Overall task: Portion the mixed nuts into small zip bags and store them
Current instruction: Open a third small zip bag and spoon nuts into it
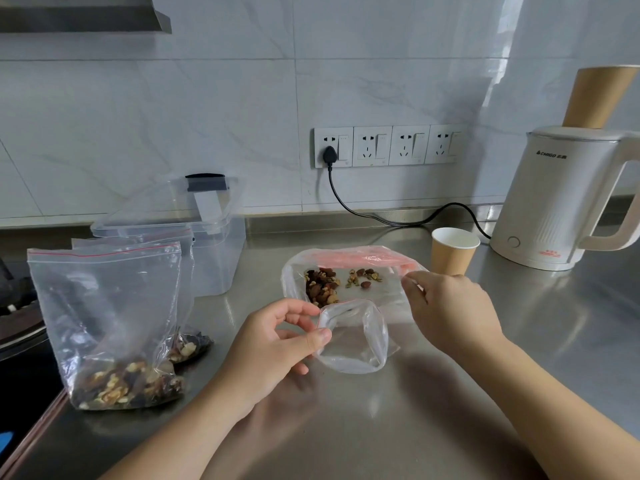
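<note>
On a steel counter [346,427], a person's left hand [273,344] pinches the open rim of a small empty zip bag [356,336] between thumb and fingers. The right hand [450,306] pinches the edge of the large bag [349,275] holding mixed nuts [322,287], just behind it. Two filled zip bags [107,323] stand at left.

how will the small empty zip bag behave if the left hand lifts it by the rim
Likely floppy: the small zip bag is thin crumpled film, its mouth sagging where the left hand pinches it. Probably very light, being empty. It may collapse shut when lifted.
</note>
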